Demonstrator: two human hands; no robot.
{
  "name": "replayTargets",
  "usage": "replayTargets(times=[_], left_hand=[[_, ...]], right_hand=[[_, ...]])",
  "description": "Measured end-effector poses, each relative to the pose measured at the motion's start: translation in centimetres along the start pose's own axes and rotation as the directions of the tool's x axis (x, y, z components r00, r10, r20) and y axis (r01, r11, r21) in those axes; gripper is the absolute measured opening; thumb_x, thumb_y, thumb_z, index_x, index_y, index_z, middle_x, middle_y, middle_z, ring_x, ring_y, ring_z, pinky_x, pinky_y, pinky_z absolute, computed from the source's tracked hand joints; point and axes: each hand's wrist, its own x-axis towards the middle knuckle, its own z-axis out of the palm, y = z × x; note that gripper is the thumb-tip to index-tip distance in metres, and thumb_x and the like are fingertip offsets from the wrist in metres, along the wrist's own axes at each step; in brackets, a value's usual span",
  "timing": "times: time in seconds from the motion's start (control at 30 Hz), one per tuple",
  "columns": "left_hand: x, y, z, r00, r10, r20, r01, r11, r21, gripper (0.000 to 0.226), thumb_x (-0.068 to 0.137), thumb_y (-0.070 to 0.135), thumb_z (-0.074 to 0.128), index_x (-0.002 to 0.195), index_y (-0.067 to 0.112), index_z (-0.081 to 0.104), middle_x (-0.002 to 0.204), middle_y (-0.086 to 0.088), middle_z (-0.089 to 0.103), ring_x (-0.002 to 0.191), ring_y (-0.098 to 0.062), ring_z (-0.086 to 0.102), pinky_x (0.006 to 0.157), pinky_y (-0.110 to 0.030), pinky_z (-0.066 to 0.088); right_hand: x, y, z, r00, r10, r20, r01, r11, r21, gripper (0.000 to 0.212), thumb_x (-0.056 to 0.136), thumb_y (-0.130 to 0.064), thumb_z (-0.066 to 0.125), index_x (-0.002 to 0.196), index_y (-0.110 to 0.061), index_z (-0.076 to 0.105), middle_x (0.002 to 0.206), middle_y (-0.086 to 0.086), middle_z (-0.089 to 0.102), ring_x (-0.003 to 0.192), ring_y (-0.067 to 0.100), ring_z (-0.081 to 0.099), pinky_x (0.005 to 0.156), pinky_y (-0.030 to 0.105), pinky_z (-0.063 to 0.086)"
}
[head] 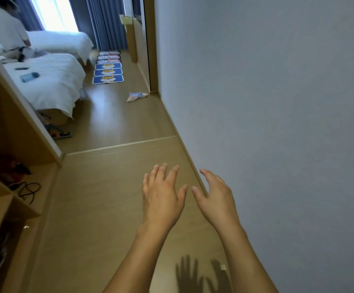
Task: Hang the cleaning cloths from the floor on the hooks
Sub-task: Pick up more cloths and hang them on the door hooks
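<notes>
Wood floor [112, 187] bare ahead; crumpled cloth [137, 96] far by wall; hands [190, 195] empty, fingers spread.

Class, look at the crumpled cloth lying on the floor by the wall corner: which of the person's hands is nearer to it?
Neither clearly: left hand and right hand, both empty, are held side by side far short of the cloth.
</notes>
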Motion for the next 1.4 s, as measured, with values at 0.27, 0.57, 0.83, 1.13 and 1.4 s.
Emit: replayTargets(times=[0.27, 0.57, 0.83, 1.13, 1.4], left_hand=[[10.6, -7.5, -2.9, 0.999, -0.024, -0.037, 0.023, 0.999, -0.032, 0.058, 0.095, 0.047, 0.049, 0.149, 0.03, 0.035, 0.156, -0.002, 0.031, 0.148, -0.021, 0.017, 0.122, -0.041, 0.008], [18.4, -14.5, -4.5, 0.998, -0.042, -0.039, 0.04, 0.998, -0.051, 0.057, 0.095, 0.046, 0.05, 0.148, 0.03, 0.036, 0.156, -0.002, 0.031, 0.148, -0.02, 0.017, 0.122, -0.04, 0.008], [25.8, -19.3, -4.0, 0.992, -0.109, -0.057, 0.108, 0.994, -0.022, 0.058, 0.095, 0.048, 0.049, 0.149, 0.032, 0.033, 0.157, 0.0, 0.03, 0.148, -0.018, 0.017, 0.122, -0.04, 0.008], [38.8, -23.2, -3.2, 0.965, -0.226, -0.133, 0.229, 0.973, 0.011, 0.058, 0.095, 0.046, 0.05, 0.149, 0.033, 0.033, 0.158, 0.001, 0.028, 0.149, -0.017, 0.014, 0.122, -0.04, 0.006], [51.8, -25.0, -2.9, 0.933, -0.303, -0.196, 0.319, 0.946, 0.055, 0.058, 0.096, 0.047, 0.047, 0.15, 0.033, 0.03, 0.158, 0.001, 0.027, 0.149, -0.017, 0.013, 0.121, -0.039, 0.004]], right_hand=[[9.4, -7.2, 5.3, 0.999, -0.047, 0.004, 0.047, 0.999, -0.01, 0.055, 0.093, -0.034, 0.058, 0.145, -0.025, 0.04, 0.145, -0.005, 0.046, 0.132, 0.011, 0.043, 0.107, 0.026, 0.037], [17.4, -13.1, 11.0, 0.998, -0.055, 0.022, 0.055, 0.998, -0.002, 0.057, 0.094, -0.036, 0.058, 0.146, -0.027, 0.038, 0.147, -0.007, 0.043, 0.136, 0.011, 0.039, 0.108, 0.026, 0.035], [25.6, -15.8, 15.3, 0.993, -0.095, 0.076, 0.093, 0.995, 0.021, 0.058, 0.093, -0.035, 0.059, 0.146, -0.027, 0.038, 0.147, -0.005, 0.044, 0.136, 0.011, 0.04, 0.108, 0.025, 0.034], [40.8, -18.9, 19.7, 0.959, -0.221, 0.177, 0.216, 0.975, 0.047, 0.057, 0.093, -0.037, 0.059, 0.146, -0.027, 0.039, 0.148, -0.006, 0.043, 0.136, 0.01, 0.039, 0.109, 0.026, 0.035], [54.9, -21.0, 22.2, 0.931, -0.285, 0.228, 0.277, 0.959, 0.065, 0.059, 0.092, -0.043, 0.06, 0.146, -0.036, 0.036, 0.149, -0.01, 0.04, 0.135, 0.009, 0.04, 0.103, 0.026, 0.034]])
